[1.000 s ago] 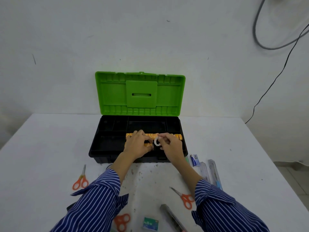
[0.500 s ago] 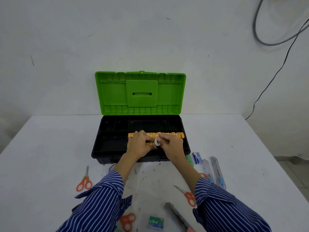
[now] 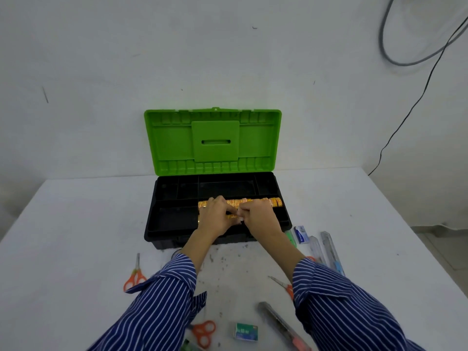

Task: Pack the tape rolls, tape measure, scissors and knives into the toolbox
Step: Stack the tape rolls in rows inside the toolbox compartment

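White table (image 3: 76, 224) is carrying the open toolbox (image 3: 174, 234); my left hand (image 3: 215, 219) and right hand (image 3: 258, 216) are pressing together on the tape rolls (image 3: 274, 201), now sinking lower, so they're nearly seated.

The small green box (image 3: 245, 332) near the front edge of the desk (image 3: 76, 236) bears pale print too blurred to read; the orange tape rolls (image 3: 274, 201) and the blue-and-white box (image 3: 301, 234) carry markings equally illegible.
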